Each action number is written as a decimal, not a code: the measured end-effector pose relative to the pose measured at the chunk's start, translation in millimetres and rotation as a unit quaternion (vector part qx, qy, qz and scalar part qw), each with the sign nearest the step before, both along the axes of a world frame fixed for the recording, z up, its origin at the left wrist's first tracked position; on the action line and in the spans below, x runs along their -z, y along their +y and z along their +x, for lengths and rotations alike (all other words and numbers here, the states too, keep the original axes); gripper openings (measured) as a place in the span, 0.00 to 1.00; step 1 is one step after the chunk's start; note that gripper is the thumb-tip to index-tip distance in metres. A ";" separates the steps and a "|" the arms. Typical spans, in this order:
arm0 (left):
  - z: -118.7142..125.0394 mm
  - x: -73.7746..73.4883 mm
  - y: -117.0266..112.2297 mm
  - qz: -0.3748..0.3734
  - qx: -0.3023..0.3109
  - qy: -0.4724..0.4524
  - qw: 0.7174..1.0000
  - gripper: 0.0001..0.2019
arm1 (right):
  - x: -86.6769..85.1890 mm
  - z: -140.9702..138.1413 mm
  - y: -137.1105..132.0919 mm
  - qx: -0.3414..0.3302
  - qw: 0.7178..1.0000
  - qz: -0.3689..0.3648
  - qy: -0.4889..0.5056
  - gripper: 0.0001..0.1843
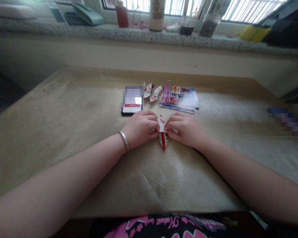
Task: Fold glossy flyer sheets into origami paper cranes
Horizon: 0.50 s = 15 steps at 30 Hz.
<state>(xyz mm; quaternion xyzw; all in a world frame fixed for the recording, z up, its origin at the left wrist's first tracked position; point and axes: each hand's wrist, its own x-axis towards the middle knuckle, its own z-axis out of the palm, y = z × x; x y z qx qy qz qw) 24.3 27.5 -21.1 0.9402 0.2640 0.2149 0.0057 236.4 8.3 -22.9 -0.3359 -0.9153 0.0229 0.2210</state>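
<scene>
White and red printed paper forms the centre of the view: a narrow folded paper (163,141), pointed at its far and near ends, lies at the middle of the table (89,135), with a pale edge crossing its waist. The left hand (142,128) and the right hand (186,129) flank it, the fingers of each pinching the paper at this waist from opposite sides; the exact placing of the thumbs is too small to tell. Likely faults: an uneven pull between the hands could skew the crossing edge or tear the paper there, and a loosened pinch could let the layers spring apart. Pressing one side harder would probably set a crooked crease.

Just beyond the hands, a phone (132,109) lies near the left one, its screen partly pixelated. To its right are two folded paper pieces (155,95) with similar print, close beside a stack of leaflets (187,96). These pieces could be knocked if a hand slid forward. A silvery bracelet (124,140) encircles the left wrist. Farther out, a speckled windowsill (104,32) carries a red container (122,16) and a pale bottle (157,15).
</scene>
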 end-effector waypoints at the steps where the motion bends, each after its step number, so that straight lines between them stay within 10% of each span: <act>1: 0.4 0.5 -0.3 -0.001 -0.008 -0.003 1.000 0.06 | 1.3 -0.1 1.1 0.004 1.000 -0.014 0.019 0.05; 15: 1.6 -4.8 -8.2 0.087 -0.025 0.064 0.994 0.13 | 5.5 -1.1 -0.2 0.030 0.999 -0.011 0.036 0.04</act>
